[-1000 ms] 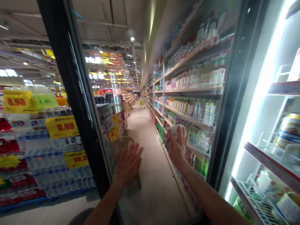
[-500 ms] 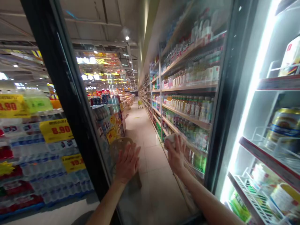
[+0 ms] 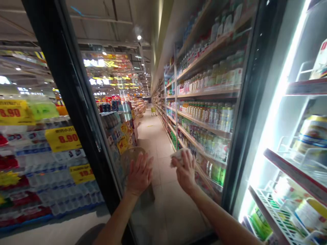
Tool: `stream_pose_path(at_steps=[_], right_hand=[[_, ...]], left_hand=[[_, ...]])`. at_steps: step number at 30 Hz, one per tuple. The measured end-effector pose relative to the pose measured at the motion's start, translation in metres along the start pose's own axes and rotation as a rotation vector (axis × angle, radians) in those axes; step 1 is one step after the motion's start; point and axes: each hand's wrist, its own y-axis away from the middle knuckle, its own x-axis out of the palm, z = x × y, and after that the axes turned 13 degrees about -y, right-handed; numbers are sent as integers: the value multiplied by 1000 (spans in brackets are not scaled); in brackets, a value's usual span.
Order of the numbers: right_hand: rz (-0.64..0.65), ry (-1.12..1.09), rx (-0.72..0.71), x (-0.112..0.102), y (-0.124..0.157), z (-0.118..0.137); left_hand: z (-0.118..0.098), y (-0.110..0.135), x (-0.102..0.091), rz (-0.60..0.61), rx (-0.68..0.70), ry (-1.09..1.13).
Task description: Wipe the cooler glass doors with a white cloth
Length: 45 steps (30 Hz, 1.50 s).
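Looks mid-wipe on the cooler door [image 3: 76, 112]: right hand [image 3: 185, 173] curled around a white rag [image 3: 178, 154] against the glass, left hand [image 3: 140, 174] spread open on it, holding nothing.

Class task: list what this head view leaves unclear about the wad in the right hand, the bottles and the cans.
- white wad: head view; the right hand covers most of it, so its material is unclear.
- bottle labels: head view; blurred behind glass, too small to read.
- cans: head view; cut off by the right edge.
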Motion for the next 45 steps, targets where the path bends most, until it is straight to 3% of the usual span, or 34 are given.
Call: stream_pose_path(at_steps=[2,4,8,11,15,18,22,24,26,28,30,32,35,37,39,42,43,45], right_hand=[[92,-31,-137,9,8,16],[115,-16,-169,5,11,6],[-100,100,85,-19,3,-48],[-211,104,181,-15,0,-46],[15,-35,-127,11,11,4],[58,-42,-214,9,8,4],[-177,79,55,-15,-14,-43],[-250,107,132,-13,-19,-50],[-152,86,19,0,-15,-37],[27,37,-200,13,-8,-19],[127,10,-348,18,-11,-12],[93,34,-339,11,-26,-22],[-65,106,-171,-2,-55,-52],[-88,106,-124,-2,-60,-60],[72,56,-256,5,-53,-56],[392,-25,-570,24,-41,-43],[434,-32,-625,30,-42,-40],[398,-20,-617,43,-49,-36]], left_hand=[[1,0,0,1,3,5],[2,0,0,1,0,16],[0,0,2,-10,-5,20],[-2,0,3,-16,-9,24],[-1,-1,2,-33,-14,36],[1,-2,1,-25,1,42],[4,-2,4,-5,41,25],[5,-2,7,-4,52,9],[6,-2,12,-7,63,-5],[8,-4,17,-5,72,-12],[12,-5,23,13,77,-9],[16,-6,30,40,85,9],[23,-6,41,82,123,79],[27,-5,49,88,140,141],[29,-5,57,76,123,192],[30,-11,69,61,79,234],[30,-14,72,68,78,246],[29,-17,75,105,80,283]])
